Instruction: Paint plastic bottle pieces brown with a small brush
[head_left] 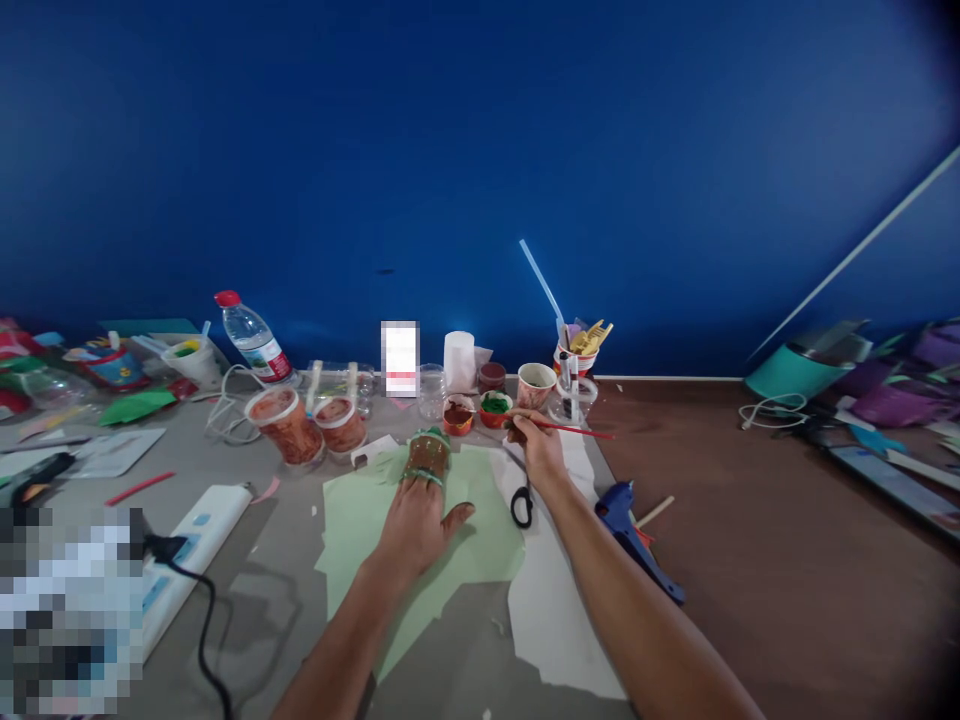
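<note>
My left hand (421, 520) is at the near end of a brown painted cup (427, 455) with green bands and light dots, lying on its side. Its fingertips are hidden at the cup, possibly inside it, and the thumb sticks out to the right. My right hand (536, 445) pinches a slim red paintbrush (577, 430), whose handle points right. The brush's tip end is beside a small tub of green paint (496, 404); whether it touches the paint I cannot tell. A tub of brown paint (458, 415) stands left of the green one. Under the left hand lies pale green paper (480, 540).
Black-handled scissors (522, 507) and a blue glue gun (637, 540) lie near my right forearm. Behind stand paint-smeared cups (289, 428), a water bottle (255, 340) and a cup of tools (576, 355). A white power strip (199, 545) with a black cable lies at left.
</note>
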